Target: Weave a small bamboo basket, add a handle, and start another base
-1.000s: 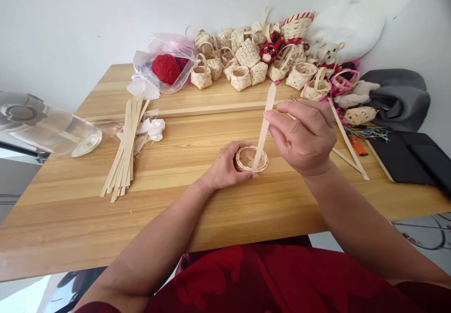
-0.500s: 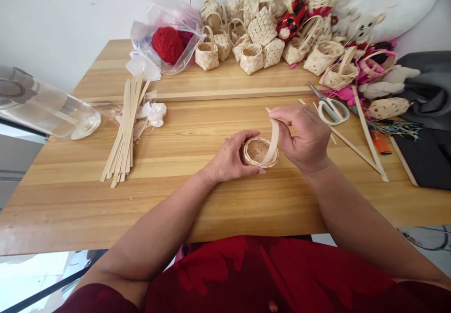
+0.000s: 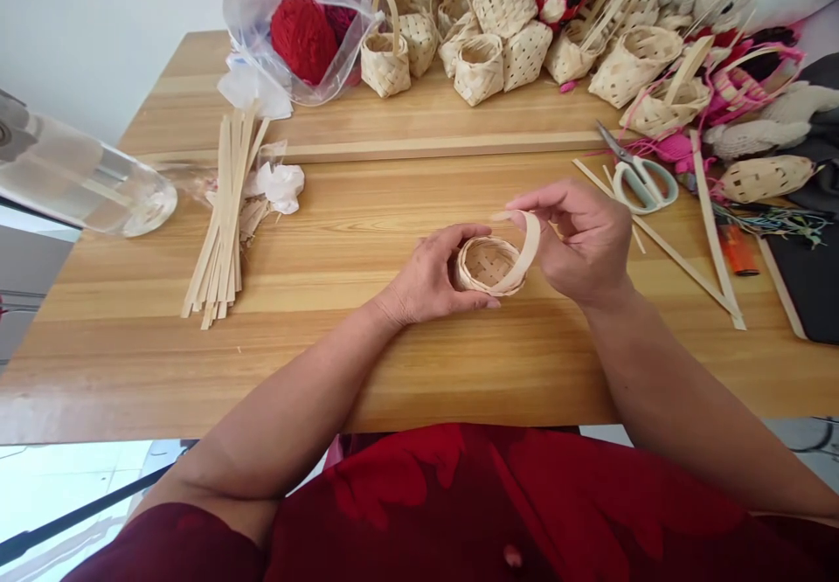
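Small basket (image 3: 483, 260): here at the centre of the dial, twelve pointing away from the wearer, sitting mouth up on the table (image 3: 419, 377), just inside the left hand's curve.
Left hand (image 3: 436, 278): at nine o'clock, thumb and fingers wrapped round the basket's side, a snug hold.
Right hand (image 3: 583, 241): over at three o'clock, pinching the upper end of a pale strip (image 3: 530, 248) between thumb and fingers.
Weave and rim: looks done; base crossed, wall up, edge bound all the way round.
Strip's lower end: down inside the rim at five o'clock; whether it is tucked into the weave or merely resting, I cannot tell.
Strip's upper end: arching over, tip towards twelve, clear of the rim. I judge this side unfastened, so the loop looks about half made.
Handled basket (image 3: 385, 66): up at eleven o'clock, its arch joined on both sides, apparently complete.
Strip bundle (image 3: 225, 224): out at nine o'clock, plenty lying unused.
Scissors (image 3: 646, 187): at two o'clock, lying free of both hands.
Bottle (image 3: 85, 167): between nine and ten, clear-walled, no brand readable.
Black flat item (image 3: 813, 294): three o'clock, cut by the frame, no label legible.
Writing: none I can read anywhere.
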`<state>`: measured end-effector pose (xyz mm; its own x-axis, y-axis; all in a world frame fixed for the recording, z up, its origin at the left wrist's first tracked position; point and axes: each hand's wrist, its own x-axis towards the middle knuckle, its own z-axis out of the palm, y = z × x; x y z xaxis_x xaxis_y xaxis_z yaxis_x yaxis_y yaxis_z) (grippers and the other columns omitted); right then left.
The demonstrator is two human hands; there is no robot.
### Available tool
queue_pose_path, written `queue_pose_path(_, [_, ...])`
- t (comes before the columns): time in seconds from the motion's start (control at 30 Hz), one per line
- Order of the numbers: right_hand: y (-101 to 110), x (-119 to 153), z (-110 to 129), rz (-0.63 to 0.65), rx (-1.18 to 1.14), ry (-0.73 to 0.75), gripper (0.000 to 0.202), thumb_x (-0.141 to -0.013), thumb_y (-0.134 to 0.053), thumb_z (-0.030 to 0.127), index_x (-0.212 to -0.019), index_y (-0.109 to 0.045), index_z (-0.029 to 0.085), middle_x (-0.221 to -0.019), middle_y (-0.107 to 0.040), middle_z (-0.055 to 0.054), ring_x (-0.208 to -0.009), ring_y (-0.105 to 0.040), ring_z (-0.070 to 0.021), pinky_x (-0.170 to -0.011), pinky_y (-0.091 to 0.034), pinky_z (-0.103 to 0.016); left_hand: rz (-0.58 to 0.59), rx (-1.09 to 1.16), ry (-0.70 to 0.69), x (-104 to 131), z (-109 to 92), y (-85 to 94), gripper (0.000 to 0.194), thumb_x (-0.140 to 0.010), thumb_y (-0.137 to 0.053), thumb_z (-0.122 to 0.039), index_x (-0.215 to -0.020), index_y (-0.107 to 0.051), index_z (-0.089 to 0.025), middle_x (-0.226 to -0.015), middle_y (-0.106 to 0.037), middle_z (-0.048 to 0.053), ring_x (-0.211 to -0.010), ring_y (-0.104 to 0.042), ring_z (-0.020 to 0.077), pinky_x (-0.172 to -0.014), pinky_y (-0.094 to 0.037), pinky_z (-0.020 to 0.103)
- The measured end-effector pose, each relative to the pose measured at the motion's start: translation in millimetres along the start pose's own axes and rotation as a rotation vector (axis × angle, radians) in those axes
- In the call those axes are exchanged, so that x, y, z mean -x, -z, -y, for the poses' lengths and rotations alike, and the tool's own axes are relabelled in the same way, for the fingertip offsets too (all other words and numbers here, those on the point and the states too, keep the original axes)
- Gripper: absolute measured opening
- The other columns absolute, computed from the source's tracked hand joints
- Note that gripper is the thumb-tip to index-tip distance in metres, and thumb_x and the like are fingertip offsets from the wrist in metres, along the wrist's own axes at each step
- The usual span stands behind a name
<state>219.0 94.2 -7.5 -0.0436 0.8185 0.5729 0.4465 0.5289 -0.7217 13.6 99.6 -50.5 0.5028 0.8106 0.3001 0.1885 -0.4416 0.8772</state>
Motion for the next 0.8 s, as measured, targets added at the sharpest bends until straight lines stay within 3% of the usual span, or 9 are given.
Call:
queue_pose_path(0.27, [-1.5,0.2,3.5,-0.030,-0.033,0.071,0.004,-0.091,-0.073,0.031,-0.093,-0.076,0.029,-0.085,-0.075,-0.001,-0.076,-0.069,-0.0195,-0.071,-0.057,-0.037,0.001,-0.018,0.011,0.5,-2.6,0.7,0.085,-0.061,-0.096,-0.045,-0.134,-0.062,-0.019,-0.134,-0.069,0.014,-0.124,-0.066,0.0343,-0.113,-0.047,0.049])
queue_pose_path(0.57, [1.7,3.0,0.0,0.027,0.058,0.007,0.016,-0.094,-0.068,0.045,-0.094,-0.075,0.031,-0.090,-0.075,-0.003,-0.081,-0.070,-0.0221,-0.078,-0.060,-0.041,0.005,-0.024,0.016,0.3,-2.7,0.5,0.084,-0.060,-0.095,-0.045,-0.134,-0.062,-0.020,-0.134,-0.069,0.014,-0.123,-0.066,0.0338,-0.111,-0.048,0.047])
queue_pose_path(0.8, [0.8,1.4,-2.8,0.017,0.023,0.033,0.013,-0.095,-0.069,0.040,-0.095,-0.075,0.029,-0.087,-0.075,-0.003,-0.076,-0.070,-0.0196,-0.071,-0.060,-0.037,-0.001,-0.032,-0.027,-0.5,-3.4,0.9,0.081,-0.062,-0.094,-0.045,-0.132,-0.062,-0.019,-0.130,-0.071,0.013,-0.118,-0.068,0.0314,-0.108,-0.050,0.044])
